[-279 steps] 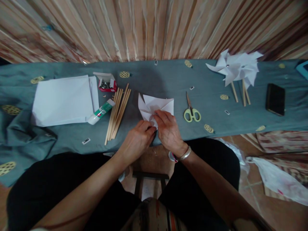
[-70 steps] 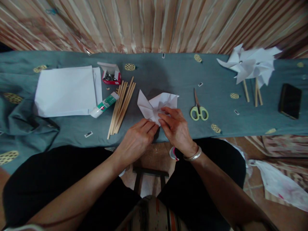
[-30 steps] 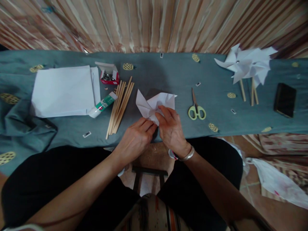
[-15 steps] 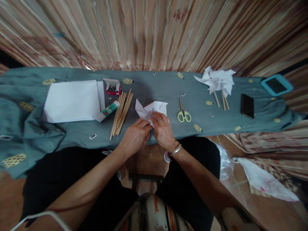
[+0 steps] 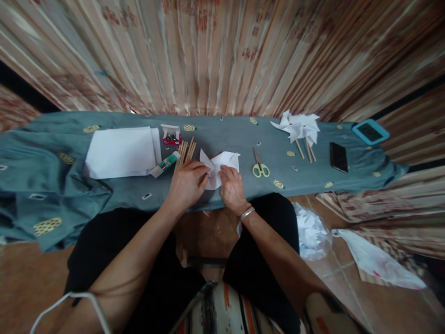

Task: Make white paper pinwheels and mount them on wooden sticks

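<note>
The fingers point(image 5: 200, 172) of the left hand point(image 5: 186, 185) pinch the near left flap of the folded white paper point(image 5: 222, 163), and those of the right hand point(image 5: 231, 190) press together on its near middle, so both hands are closed on the sheet. The paper lies on the desk point(image 5: 225, 134), at its near edge, straight in front of the person, between the wooden sticks point(image 5: 184, 153) and the green-handled scissors point(image 5: 259, 166).

Such a sheet looks light and limp, likely to crease or tear at its cuts, so it is best taken by the flap tips or held down at the centre.

Farther left lie a glue tube point(image 5: 166, 163), a small red box point(image 5: 171, 134) and a stack of white sheets point(image 5: 121, 152); to the right lie finished pinwheels point(image 5: 299, 127) and a dark phone point(image 5: 338, 157).

The hands cover the paper's near part, so what lies under the fingertips cannot be told, and the whole view is slightly blurred.
</note>
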Demonstrator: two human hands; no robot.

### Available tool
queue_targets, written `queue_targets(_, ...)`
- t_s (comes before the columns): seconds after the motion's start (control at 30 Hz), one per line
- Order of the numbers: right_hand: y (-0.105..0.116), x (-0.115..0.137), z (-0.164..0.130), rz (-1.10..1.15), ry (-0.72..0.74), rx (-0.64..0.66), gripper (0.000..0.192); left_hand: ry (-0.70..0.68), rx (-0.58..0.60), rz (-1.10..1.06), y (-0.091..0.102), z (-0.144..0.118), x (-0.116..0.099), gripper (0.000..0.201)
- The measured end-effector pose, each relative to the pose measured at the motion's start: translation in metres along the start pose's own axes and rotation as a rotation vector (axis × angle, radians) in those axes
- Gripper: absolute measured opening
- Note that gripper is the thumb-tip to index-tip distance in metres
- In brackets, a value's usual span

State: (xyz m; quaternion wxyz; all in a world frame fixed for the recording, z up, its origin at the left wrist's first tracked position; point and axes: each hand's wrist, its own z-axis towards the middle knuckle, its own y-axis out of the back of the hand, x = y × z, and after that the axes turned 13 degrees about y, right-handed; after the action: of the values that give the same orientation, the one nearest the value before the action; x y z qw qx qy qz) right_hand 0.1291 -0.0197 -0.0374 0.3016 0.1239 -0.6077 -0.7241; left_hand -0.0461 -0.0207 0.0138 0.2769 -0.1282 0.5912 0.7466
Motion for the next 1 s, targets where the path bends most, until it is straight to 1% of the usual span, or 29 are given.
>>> queue_targets(0.1, 0.000, 0.001, 0.000, 0.013, -0.019, -0.013, 0.039, 0.018, -0.012, -0.021, -0.002, 0.003, 0.000, 0.027)
queue_targets(0.23, 0.003, -0.001, 0.003, 0.003, -0.002, 0.003, 0.037, 0.064, -0.019, -0.028, -0.001, 0.006, 0.000, 0.027)
queue_targets(0.47, 0.007, -0.003, 0.005, -0.013, 0.025, 0.036, 0.035, 0.069, -0.011, -0.039, -0.004, 0.001, -0.002, 0.027)
queue_targets(0.67, 0.008, -0.004, 0.007, 0.004, -0.001, 0.036, 0.036, 0.110, -0.028, -0.029, -0.007, -0.002, -0.009, 0.025)
queue_targets(0.8, 0.010, -0.004, 0.004, 0.009, 0.015, 0.025, 0.036, 0.105, -0.045, -0.031, -0.011, -0.006, -0.014, 0.023)
queue_targets(0.9, 0.010, -0.006, 0.000, 0.036, 0.011, -0.009, 0.041, 0.092, -0.033, -0.024, -0.015, -0.009, -0.014, 0.023)
queue_targets(1.0, 0.007, -0.010, -0.004, 0.094, -0.009, -0.090, 0.045, 0.076, -0.016, -0.007, -0.018, -0.010, -0.011, 0.023)
